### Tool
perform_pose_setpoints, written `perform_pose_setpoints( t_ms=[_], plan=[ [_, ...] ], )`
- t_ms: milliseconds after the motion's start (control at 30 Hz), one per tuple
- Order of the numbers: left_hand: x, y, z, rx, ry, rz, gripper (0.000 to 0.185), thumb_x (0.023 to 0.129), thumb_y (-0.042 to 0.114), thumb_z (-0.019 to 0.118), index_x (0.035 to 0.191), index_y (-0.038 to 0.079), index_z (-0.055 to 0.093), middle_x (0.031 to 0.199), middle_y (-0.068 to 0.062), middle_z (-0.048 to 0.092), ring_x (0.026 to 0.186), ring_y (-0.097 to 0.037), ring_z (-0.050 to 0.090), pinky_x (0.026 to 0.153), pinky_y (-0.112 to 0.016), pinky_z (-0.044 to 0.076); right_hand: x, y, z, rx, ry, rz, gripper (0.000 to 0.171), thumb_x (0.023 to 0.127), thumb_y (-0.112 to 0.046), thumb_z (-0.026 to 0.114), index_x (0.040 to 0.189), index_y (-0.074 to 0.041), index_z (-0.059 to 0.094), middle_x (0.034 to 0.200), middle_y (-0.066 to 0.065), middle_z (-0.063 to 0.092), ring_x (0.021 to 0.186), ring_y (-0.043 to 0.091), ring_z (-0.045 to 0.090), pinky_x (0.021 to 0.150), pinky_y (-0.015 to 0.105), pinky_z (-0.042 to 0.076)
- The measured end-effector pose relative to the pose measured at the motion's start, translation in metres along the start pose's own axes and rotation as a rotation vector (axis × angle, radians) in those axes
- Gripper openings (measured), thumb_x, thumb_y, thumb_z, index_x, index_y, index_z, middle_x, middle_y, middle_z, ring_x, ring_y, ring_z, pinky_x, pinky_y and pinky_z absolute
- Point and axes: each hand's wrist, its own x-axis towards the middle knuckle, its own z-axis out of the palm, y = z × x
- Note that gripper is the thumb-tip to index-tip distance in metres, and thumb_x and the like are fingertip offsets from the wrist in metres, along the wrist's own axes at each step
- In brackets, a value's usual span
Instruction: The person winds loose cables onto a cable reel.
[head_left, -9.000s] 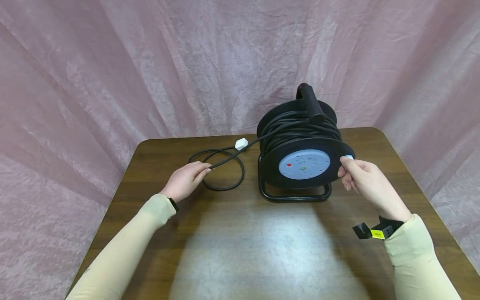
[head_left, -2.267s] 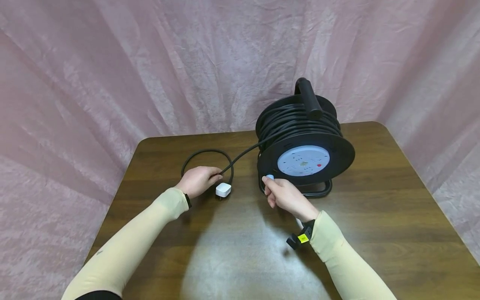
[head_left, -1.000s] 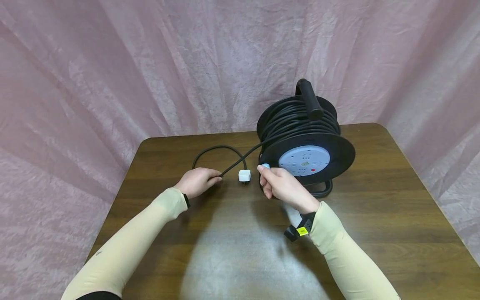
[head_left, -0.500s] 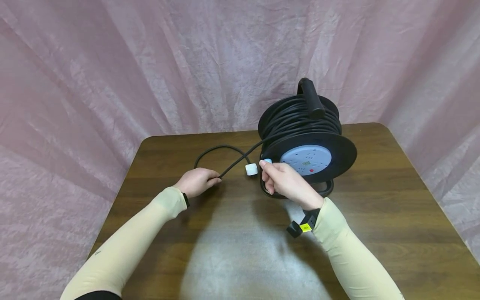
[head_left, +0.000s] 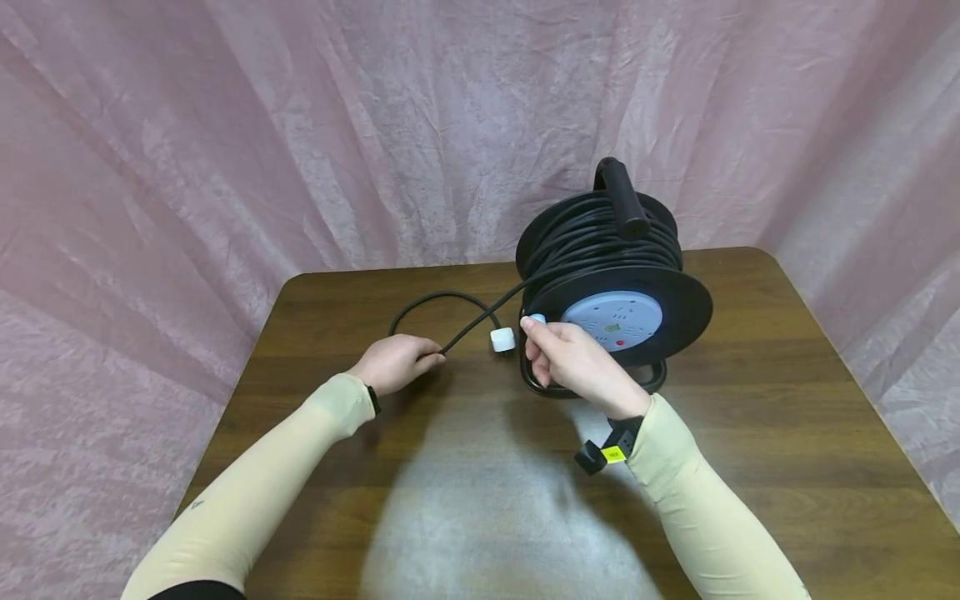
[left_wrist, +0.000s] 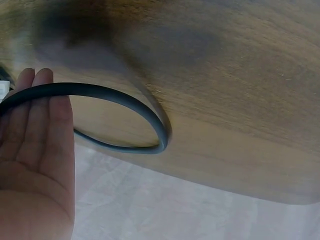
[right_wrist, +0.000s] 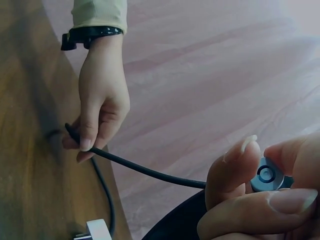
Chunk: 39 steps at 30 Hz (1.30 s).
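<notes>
- Head view first, far left: the left hand (head_left: 393, 363) rests on the table (head_left: 315, 450) with its fingers curled round the black cord (head_left: 480, 315), letting it run through toward the reel.
- Left wrist view shows that cord (left_wrist: 125, 102) crossing the fingers (left_wrist: 35, 115) and looping out over the wood; how tight the hold is I cannot tell from here.
- Just right of that hand, the white plug (head_left: 502, 339) lies on the table at the cord's end, close beside the reel's stand, with one loop of slack behind it.
- Next along, the right hand (head_left: 573, 362) pinches the pale blue knob (head_left: 537, 319) at the left edge of the reel's front disc; the right wrist view shows thumb and fingers (right_wrist: 235, 170) closed round that knob (right_wrist: 266, 176).
- My read: winding-in is under way and nearly done, with only a short length left out.
- The next move likely calls for turning the knob round the disc while the left hand feeds the slack evenly and eases off before the plug reaches the stand.
- Furthest right, the reel (head_left: 611, 275) stands upright on its black frame at the back right of the table, thick with coiled black cord, a pale socket plate (head_left: 611, 309) with a red button on its face, and a black carry handle (head_left: 621, 196) on top.
</notes>
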Motion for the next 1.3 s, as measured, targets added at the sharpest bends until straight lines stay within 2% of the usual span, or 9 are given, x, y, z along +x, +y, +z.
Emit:
perform_pose_setpoints(
  t_ms=[200, 400, 633, 767, 967, 1133, 1300],
  plan=[
    [0.0, -0.001, 0.0, -0.013, 0.014, -0.007, 0.021, 0.104, 0.032, 0.063, 0.113, 0.019, 0.077, 0.099, 0.009, 0.074, 0.089, -0.011, 0.068, 0.079, -0.039, 0.055, 0.001, -0.004, -0.002, -0.015, 0.002, -0.013, 0.062, 0.106, -0.06, 0.043, 0.085, -0.004, 0.06, 0.061, 0.009, 0.056, 0.059, 0.025, 0.047, 0.058, 0.03, 0.035],
    [-0.004, -0.008, 0.004, 0.011, 0.024, -0.005, 0.023, 0.105, 0.033, 0.063, 0.112, 0.018, 0.078, 0.099, 0.007, 0.075, 0.088, -0.014, 0.069, 0.079, -0.039, 0.056, 0.0, -0.009, -0.003, -0.01, 0.009, -0.021, 0.062, 0.105, -0.06, 0.044, 0.085, -0.004, 0.06, 0.06, 0.008, 0.055, 0.057, 0.02, 0.043, 0.055, 0.029, 0.032],
    [-0.007, -0.01, 0.005, -0.008, 0.041, -0.016, 0.028, 0.105, 0.035, 0.062, 0.122, 0.018, 0.076, 0.112, 0.004, 0.075, 0.103, -0.018, 0.071, 0.087, -0.042, 0.057, -0.001, -0.012, -0.006, -0.016, 0.021, -0.028, 0.061, 0.104, -0.06, 0.046, 0.085, -0.004, 0.06, 0.06, 0.009, 0.055, 0.056, 0.019, 0.042, 0.053, 0.029, 0.03],
    [-0.006, -0.007, 0.004, -0.004, 0.035, -0.029, 0.028, 0.104, 0.036, 0.062, 0.12, 0.019, 0.077, 0.109, 0.005, 0.076, 0.101, -0.017, 0.071, 0.085, -0.042, 0.057, -0.003, -0.011, -0.006, -0.026, 0.026, -0.024, 0.063, 0.104, -0.061, 0.046, 0.086, -0.002, 0.06, 0.06, 0.009, 0.056, 0.058, 0.022, 0.045, 0.055, 0.029, 0.033],
    [-0.005, -0.005, 0.008, 0.028, 0.031, -0.03, 0.025, 0.104, 0.039, 0.061, 0.113, 0.023, 0.078, 0.097, 0.011, 0.075, 0.089, -0.011, 0.07, 0.077, -0.039, 0.056, -0.005, -0.01, -0.005, -0.039, 0.033, -0.014, 0.065, 0.106, -0.059, 0.045, 0.091, 0.002, 0.06, 0.061, 0.009, 0.057, 0.06, 0.022, 0.047, 0.058, 0.03, 0.036],
    [-0.006, -0.006, 0.012, 0.002, 0.042, -0.014, 0.026, 0.104, 0.037, 0.063, 0.118, 0.021, 0.078, 0.107, 0.008, 0.076, 0.1, -0.015, 0.071, 0.083, -0.041, 0.057, -0.007, -0.011, -0.006, -0.03, 0.035, -0.01, 0.059, 0.107, -0.055, 0.045, 0.09, -0.001, 0.061, 0.063, 0.008, 0.057, 0.061, 0.023, 0.05, 0.059, 0.031, 0.038],
    [-0.008, -0.011, 0.01, -0.024, 0.034, -0.019, 0.026, 0.103, 0.035, 0.064, 0.118, 0.019, 0.078, 0.107, 0.006, 0.076, 0.102, -0.016, 0.071, 0.086, -0.041, 0.057, -0.008, -0.015, -0.01, -0.024, 0.052, -0.028, 0.062, 0.105, -0.06, 0.045, 0.089, -0.002, 0.061, 0.063, 0.008, 0.056, 0.062, 0.022, 0.052, 0.06, 0.03, 0.039]
  ],
)
